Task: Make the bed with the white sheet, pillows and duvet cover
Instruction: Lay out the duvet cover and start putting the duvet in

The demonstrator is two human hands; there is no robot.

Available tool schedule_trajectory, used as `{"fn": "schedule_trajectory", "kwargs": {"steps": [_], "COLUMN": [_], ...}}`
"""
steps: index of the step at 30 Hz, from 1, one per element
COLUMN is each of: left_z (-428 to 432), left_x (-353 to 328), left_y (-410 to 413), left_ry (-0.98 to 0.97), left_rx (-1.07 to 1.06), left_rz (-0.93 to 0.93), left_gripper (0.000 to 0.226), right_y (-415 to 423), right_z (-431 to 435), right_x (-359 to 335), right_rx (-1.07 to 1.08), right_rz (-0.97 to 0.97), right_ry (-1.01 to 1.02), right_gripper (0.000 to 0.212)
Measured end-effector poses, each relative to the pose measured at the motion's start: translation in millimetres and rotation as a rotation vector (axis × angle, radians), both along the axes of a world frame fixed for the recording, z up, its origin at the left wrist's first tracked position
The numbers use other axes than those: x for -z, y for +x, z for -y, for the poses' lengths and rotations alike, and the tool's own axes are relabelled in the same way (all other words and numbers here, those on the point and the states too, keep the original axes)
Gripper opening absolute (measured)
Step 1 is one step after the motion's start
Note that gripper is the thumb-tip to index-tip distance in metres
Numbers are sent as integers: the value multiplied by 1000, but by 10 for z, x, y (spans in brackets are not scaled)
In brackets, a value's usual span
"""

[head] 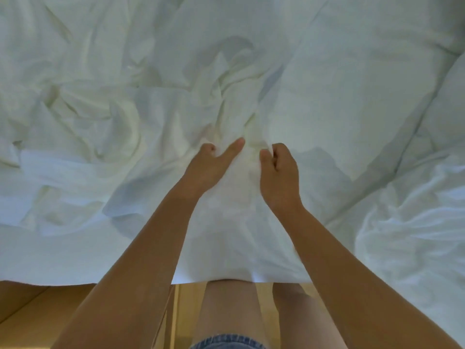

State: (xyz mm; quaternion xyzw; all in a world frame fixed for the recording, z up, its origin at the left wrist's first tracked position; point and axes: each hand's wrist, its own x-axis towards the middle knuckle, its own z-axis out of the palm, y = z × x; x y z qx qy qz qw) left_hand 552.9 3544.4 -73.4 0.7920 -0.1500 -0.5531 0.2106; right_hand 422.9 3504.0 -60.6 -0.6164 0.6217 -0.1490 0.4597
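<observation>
Floor: pale wooden floorboards [30, 306] along the bottom of the frame.
Hands: left hand [211, 167] fingers curled into the crumpled white cotton sheet [176, 117], thumb out; right hand [278, 175] fingers bent, pinching a fold.
Bedding: puffy white duvet [352, 96], centre to upper right.
Advice: probably grip an edge, not a mid-fold, then draw it toward the near edge.
Writing: none readable.

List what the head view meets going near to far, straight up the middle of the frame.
Blue denim shorts → bare legs over light wooden floor → hanging edge of smooth white sheet → left hand and right hand → crumpled white bedding.
</observation>
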Motion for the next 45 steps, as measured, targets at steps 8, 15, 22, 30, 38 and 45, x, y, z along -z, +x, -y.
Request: {"fn": "schedule_trajectory", "kwargs": {"steps": [8, 15, 22, 30, 38, 45], "left_z": [453, 65, -339, 22, 27, -249], "left_x": [-442, -1484, -2018, -2184, -2280, -2422], "left_y": [-860, -1254, -1507, -1382, -1352, -1414], "left_ry": [-155, -416, -192, -363, -424, -386], "left_rx": [287, 821, 1027, -54, -150, 126], "left_rz": [31, 154, 62, 70, 57, -104], "left_gripper": [14, 19, 18, 36, 32, 36], "right_y": [-928, -1057, -1000, -1163, -1318, -1043], "right_z": [-366, 307, 500, 48, -105, 223], "right_x": [-609, -1003, -1482, -1783, -1957, -2031], "right_rx": [-468, 203, 216, -300, -371, 28], "right_rz": [-5, 413, 483, 182, 242, 626], "right_ry": [152, 430, 486, -92, -69, 694], "right_gripper": [41, 19, 10, 11, 23, 31]}}
